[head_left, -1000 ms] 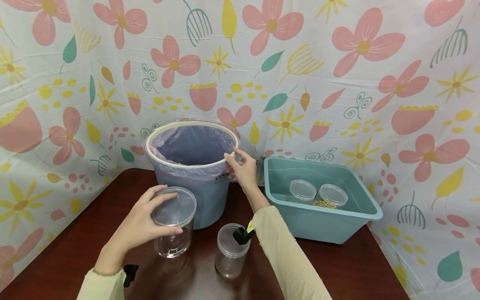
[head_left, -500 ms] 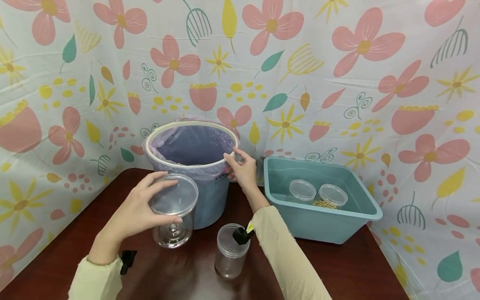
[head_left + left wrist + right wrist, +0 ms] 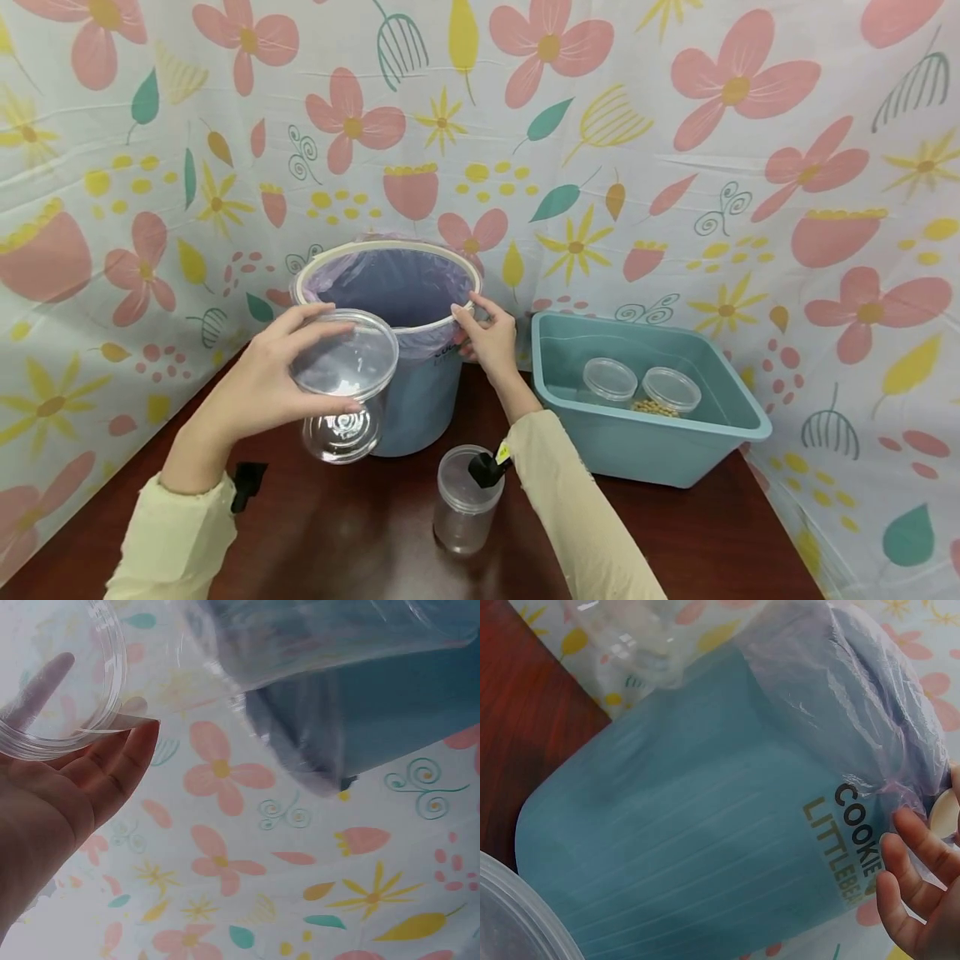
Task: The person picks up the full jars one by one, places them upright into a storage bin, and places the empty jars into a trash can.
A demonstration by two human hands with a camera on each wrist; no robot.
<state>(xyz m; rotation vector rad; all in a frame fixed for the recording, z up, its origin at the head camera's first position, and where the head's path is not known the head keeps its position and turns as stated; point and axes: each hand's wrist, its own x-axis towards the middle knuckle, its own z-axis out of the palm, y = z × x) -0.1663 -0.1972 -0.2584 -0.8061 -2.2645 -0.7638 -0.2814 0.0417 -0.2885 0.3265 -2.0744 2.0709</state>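
A large clear plastic jar (image 3: 358, 354) with a clear lid is gripped near its top by my left hand (image 3: 251, 387), thumb on the near side and fingers around the far side. It hangs tilted in front of the blue trash can (image 3: 427, 400). My right hand (image 3: 491, 337) pinches the can's cream rim ring (image 3: 474, 279) at the right, over a thin purple bag (image 3: 427, 342). Below the right wrist stands a smaller lidded clear jar (image 3: 463, 529). In the left wrist view, my fingers show through the jar lid (image 3: 112, 675).
A teal basin (image 3: 645, 442) at the right holds two lidded jars, one with tan beans (image 3: 655, 407). A flowered curtain (image 3: 480, 192) hangs behind the dark red table (image 3: 315, 550). Printed lettering (image 3: 851, 840) marks the can's side.
My left hand has raised the large jar off the table, up and slightly left, and tilted it toward me. The right hand has stayed on the rim ring.
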